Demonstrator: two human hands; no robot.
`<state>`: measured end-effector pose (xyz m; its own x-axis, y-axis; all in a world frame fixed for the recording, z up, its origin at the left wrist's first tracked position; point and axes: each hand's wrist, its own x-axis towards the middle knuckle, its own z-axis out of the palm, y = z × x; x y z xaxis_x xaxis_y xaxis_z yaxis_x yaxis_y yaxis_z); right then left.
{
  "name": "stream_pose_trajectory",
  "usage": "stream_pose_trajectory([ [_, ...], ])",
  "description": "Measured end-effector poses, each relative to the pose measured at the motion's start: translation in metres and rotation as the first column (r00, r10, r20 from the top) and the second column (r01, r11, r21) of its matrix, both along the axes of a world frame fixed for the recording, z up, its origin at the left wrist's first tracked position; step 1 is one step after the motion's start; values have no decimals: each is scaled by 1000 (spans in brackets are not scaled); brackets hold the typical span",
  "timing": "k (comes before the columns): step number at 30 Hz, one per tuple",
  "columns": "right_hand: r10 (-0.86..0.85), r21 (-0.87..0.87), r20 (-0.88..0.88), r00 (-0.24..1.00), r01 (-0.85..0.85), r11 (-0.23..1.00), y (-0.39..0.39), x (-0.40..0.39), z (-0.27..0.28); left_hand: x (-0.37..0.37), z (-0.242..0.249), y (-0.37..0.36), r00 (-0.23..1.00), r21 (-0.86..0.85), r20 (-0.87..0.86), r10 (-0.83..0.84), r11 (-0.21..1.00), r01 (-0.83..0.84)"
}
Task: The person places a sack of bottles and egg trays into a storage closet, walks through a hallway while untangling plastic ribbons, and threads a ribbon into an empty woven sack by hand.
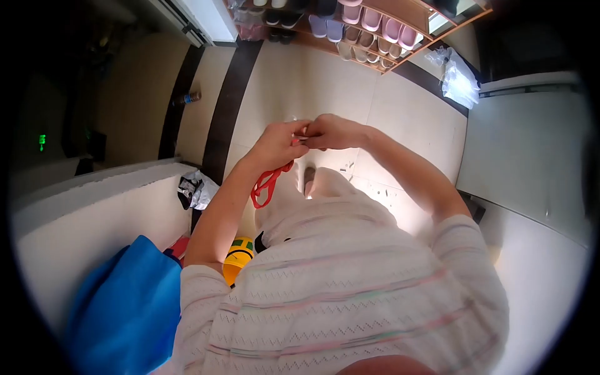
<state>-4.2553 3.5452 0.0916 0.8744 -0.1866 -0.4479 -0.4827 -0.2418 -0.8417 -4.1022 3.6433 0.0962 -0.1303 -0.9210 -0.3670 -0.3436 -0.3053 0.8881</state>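
Note:
My left hand [277, 145] and my right hand [336, 132] meet in front of my body, above the tiled floor. A red strap [265, 189] hangs in a loop below my left hand, whose closed fingers hold its upper end. The fingers of my right hand are pinched together against those of my left. A bit of red shows between the two hands, but whatever is pinched there is mostly hidden by the fingers.
A wooden shoe rack [400, 62] with slippers stands ahead. To my left are a low white wall [106, 203], a blue bag [128, 306] and a yellow object [237, 259]. A white cabinet [525, 144] is at right; a bottle [187, 98] lies on the floor.

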Motion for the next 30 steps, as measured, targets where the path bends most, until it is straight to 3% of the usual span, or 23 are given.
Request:
stream_pose_trajectory([
  [1,-19,-11,-10,1000,19,1000,0,-13,12,-3,1,2,995,121,-79,-53,991,63],
  [2,-38,-23,-20,999,38,999,-2,-25,20,-3,13,4,999,165,-7,-39,985,40],
  [3,-93,-14,-8,996,93,996,-4,-36,24,3,16,5,1000,116,2,1,993,-2],
  [5,-251,220,-75,965,261,940,-17,-60,23,27,18,11,995,29,2,101,995,-101],
  [8,-380,218,-62,923,384,897,-31,-79,41,79,28,17,962,66,-32,273,961,-270],
  [11,-546,430,-80,834,523,736,-47,-86,45,130,28,19,945,83,0,328,941,-327],
  [14,-547,466,-82,833,517,718,-55,-75,44,169,19,23,937,109,65,344,931,-349],
  [18,-493,302,-103,864,499,812,-66,-54,51,208,-2,32,934,111,139,330,932,-346],
  [19,-476,254,-105,873,486,836,-63,-45,53,211,-8,36,906,-92,327,270,963,-254],
  [21,-387,64,-83,918,393,917,-57,-26,51,208,-8,41,703,-399,669,243,915,64],
  [23,-300,-79,0,954,299,951,-40,7,43,176,17,28,865,-248,457,205,964,-98],
  [25,-201,-95,-15,979,199,975,-17,45,44,135,48,11,984,163,162,80,981,-107],
  [27,-65,-145,130,989,84,986,1,71,46,96,53,6,999,-80,-35,21,997,-24],
  [30,-149,-41,104,983,154,987,1,77,53,86,35,10,982,128,-150,112,987,-93],
])
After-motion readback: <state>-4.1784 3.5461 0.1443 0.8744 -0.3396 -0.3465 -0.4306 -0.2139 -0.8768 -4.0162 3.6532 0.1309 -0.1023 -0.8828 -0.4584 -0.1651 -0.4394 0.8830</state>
